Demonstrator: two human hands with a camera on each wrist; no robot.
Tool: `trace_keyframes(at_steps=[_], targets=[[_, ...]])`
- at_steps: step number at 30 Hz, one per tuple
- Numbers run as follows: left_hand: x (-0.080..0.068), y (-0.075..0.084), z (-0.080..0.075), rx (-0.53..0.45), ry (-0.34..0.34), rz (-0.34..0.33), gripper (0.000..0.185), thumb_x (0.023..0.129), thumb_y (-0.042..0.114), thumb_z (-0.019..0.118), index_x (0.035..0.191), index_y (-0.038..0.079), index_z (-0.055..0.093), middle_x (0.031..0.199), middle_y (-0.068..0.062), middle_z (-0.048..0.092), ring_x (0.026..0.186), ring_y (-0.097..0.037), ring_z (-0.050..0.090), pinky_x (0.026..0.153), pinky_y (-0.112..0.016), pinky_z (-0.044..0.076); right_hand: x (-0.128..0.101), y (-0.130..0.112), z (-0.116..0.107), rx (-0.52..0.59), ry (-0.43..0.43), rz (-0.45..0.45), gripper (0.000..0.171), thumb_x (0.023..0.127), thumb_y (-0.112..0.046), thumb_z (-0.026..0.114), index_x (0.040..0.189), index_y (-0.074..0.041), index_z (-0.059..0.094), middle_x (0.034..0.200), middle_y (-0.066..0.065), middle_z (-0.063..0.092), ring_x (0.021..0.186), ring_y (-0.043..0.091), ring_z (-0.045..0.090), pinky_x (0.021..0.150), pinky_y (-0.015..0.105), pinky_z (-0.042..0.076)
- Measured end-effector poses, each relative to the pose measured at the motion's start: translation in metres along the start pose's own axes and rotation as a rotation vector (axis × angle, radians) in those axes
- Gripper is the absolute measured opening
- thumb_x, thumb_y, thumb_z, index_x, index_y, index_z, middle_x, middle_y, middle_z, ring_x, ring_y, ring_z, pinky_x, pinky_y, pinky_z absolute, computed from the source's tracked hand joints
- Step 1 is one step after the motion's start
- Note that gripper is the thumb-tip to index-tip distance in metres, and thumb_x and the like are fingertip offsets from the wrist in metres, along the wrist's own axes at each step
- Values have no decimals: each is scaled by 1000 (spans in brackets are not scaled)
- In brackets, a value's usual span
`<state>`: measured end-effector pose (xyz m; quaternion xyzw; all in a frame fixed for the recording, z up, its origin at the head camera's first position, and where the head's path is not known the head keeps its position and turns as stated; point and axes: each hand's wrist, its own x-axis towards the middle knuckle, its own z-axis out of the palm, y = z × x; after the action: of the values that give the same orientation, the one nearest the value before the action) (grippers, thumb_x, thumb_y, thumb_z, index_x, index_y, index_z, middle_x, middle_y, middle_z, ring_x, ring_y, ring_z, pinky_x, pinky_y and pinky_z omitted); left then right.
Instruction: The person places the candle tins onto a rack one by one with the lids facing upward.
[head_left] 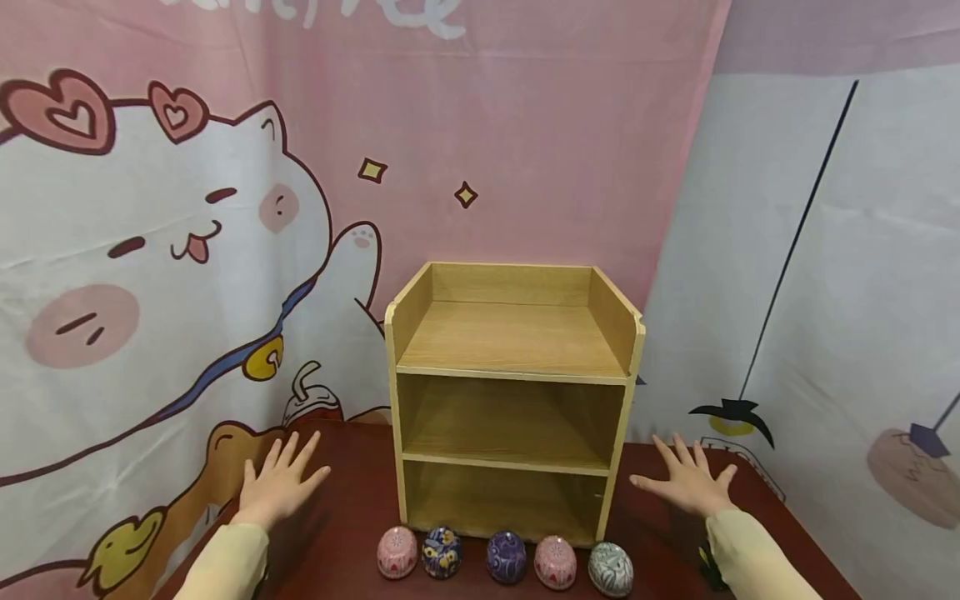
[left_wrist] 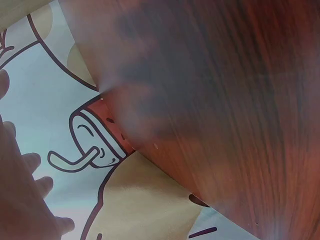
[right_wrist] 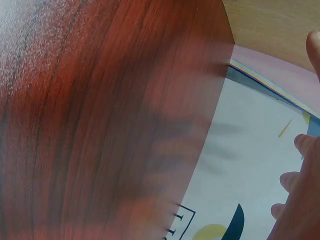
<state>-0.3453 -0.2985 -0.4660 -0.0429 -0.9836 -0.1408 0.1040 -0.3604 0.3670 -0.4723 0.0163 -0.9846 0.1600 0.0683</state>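
Observation:
My left hand (head_left: 277, 487) hovers over the dark red table to the left of a small wooden shelf, fingers spread and straight, holding nothing. To the shelf's right, my right hand (head_left: 690, 479) is spread the same way with nothing in it. Between them stands the light wooden shelf (head_left: 517, 377), with a walled top and two compartments under it. Along its front foot lie several small round patterned tins: a pink one (head_left: 397, 552), a dark blue and yellow one (head_left: 441, 552), a purple one (head_left: 506, 557), another pink one (head_left: 556, 562) and a grey-white one (head_left: 611, 569).
The table (head_left: 337, 517) has a dark red wood grain, and its far edge meets a printed cloth (head_left: 525, 150) hanging behind the shelf. A second, pale cloth (head_left: 847, 317) hangs along the right side.

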Motion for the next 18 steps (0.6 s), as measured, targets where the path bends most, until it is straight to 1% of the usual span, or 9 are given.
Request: trace_keyframes(at_steps=[4,10,14,18], targets=[[2,2,-1,-3,15,9,86,91,73,37,156,18,23,155,-27,17,139,-52,11,98,-76,-6,0,-2,-2,-3,12,-10,103,81,-71,58,151,-3,27,152,35,12,133,63,1,80,80,-22],[3,3,-3,-2,28,22,85,91,72,37,156,18,24,155,-27,18,139,-52,11,98,-76,-5,-1,-2,-2,-2,15,-6,105,80,-74,56,152,-4,26,152,35,11,133,62,0,81,80,-21],[7,2,-4,1,49,30,84,91,72,38,155,19,26,155,-26,18,139,-51,11,98,-76,-5,-3,-1,-2,2,14,1,103,82,-73,55,152,-4,25,152,35,11,133,62,-1,81,80,-22],[12,4,-8,12,69,40,85,90,73,39,156,22,24,156,-24,18,140,-49,10,98,-77,-4,-6,-1,-1,9,8,12,101,83,-72,54,152,-4,25,152,35,10,133,62,0,81,80,-22]])
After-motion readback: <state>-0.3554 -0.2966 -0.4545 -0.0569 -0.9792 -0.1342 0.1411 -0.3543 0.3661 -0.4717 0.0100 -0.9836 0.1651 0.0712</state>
